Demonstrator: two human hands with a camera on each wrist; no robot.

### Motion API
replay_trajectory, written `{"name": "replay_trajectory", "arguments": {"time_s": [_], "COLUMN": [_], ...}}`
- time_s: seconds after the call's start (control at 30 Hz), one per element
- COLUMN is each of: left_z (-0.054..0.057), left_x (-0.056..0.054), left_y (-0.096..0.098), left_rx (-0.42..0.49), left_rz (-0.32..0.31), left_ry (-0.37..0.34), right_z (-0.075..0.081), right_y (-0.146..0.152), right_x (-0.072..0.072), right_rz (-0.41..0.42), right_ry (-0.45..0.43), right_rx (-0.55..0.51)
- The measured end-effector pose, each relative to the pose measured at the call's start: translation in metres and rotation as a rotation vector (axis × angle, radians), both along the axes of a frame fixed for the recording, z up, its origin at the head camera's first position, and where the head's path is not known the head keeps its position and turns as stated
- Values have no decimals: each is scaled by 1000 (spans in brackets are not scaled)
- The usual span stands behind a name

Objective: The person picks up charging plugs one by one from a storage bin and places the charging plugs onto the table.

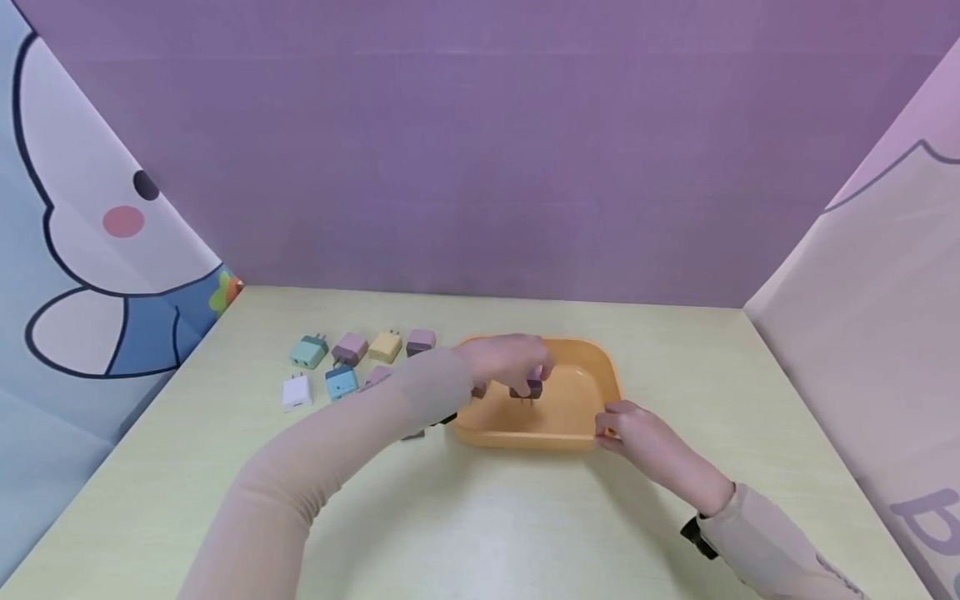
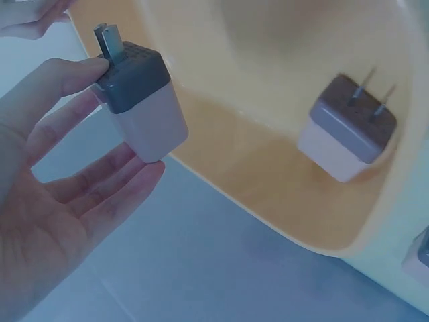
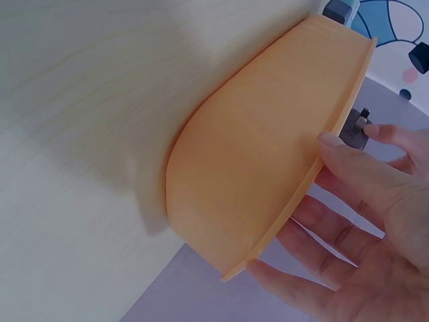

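Observation:
A pink-purple charger plug with a dark prong end is pinched between the thumb and fingers of my left hand. It hangs over the orange tray, its metal prongs pointing down in the head view. Inside the tray, a second plug of the same look lies at one end, mostly hidden behind the left hand in the head view. My right hand grips the tray's near right corner, its thumb on the outer side of the rim and fingers on the other side.
Left of the tray, several charger plugs stand on the pale table: teal, yellow, white, blue and purple. The left forearm covers part of this group. A purple backdrop rises behind the table.

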State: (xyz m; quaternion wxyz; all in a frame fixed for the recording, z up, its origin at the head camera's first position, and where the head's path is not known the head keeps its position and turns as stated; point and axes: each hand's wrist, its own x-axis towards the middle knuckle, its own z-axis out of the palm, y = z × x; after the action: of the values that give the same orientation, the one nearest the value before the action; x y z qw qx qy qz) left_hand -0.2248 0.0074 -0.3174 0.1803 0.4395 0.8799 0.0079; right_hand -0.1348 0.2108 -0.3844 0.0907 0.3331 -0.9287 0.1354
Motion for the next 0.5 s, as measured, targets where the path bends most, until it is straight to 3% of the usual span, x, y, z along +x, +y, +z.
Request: {"name": "replay_trajectory", "arguments": {"time_s": [0.33,0.5], "left_z": [-2,-1], "left_x": [0,2], "left_y": [-22,-31], "left_rx": [107,114], "left_rz": [9,19], "left_ry": [-25,-1], "right_z": [0,-1], "right_y": [1,1], "right_x": [0,1], "right_rz": [0,3], "right_ry": [-11,0], "right_rx": [-8,-9]}}
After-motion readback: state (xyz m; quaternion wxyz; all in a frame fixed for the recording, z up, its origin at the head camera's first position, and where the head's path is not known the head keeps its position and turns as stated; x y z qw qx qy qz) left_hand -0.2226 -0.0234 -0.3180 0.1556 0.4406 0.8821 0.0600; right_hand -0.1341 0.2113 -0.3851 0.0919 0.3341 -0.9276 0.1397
